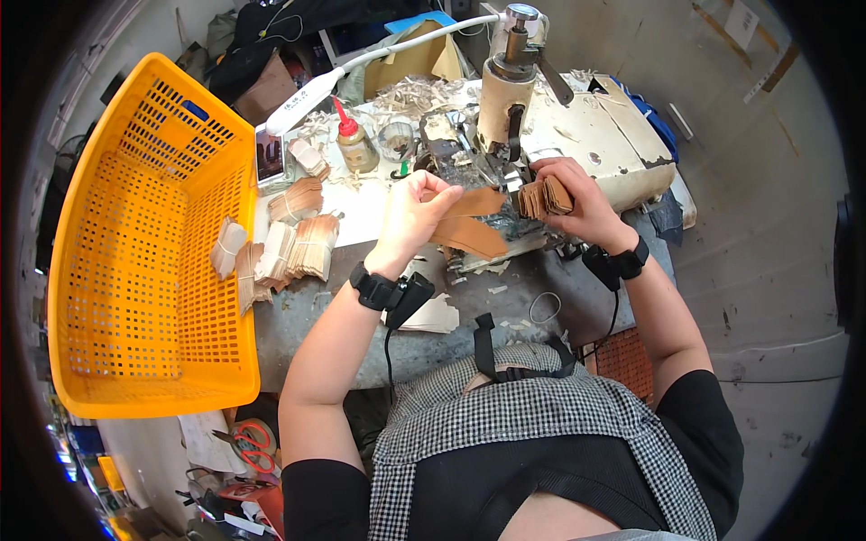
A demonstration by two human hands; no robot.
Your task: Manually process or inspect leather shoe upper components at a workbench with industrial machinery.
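Note:
Between the thumb and fingers of my left hand (415, 216) are tan leather pieces (471, 238), flat and fanned apart, with their ends pointing right. My right hand (582, 203) is wrapped round a thick stack of brown leather pieces (545, 197), edges facing left. Both hands are close to the front of a cream-coloured bench machine (507, 99), which has a lever and a round knob on top. Its working parts are partly hidden behind the leather and my right hand. On the bench in front of me lies a pile of pale leather pieces (431, 316).
At the left stands a large yellow basket (162, 401). Banded leather bundles (313, 246) sit beside it. Behind them are a bottle with a red nozzle (357, 151), a phone (270, 155) and a white lamp (302, 104). A rubber band (545, 308) lies near the bench's front edge. Orange-handled scissors (256, 447) are lower left.

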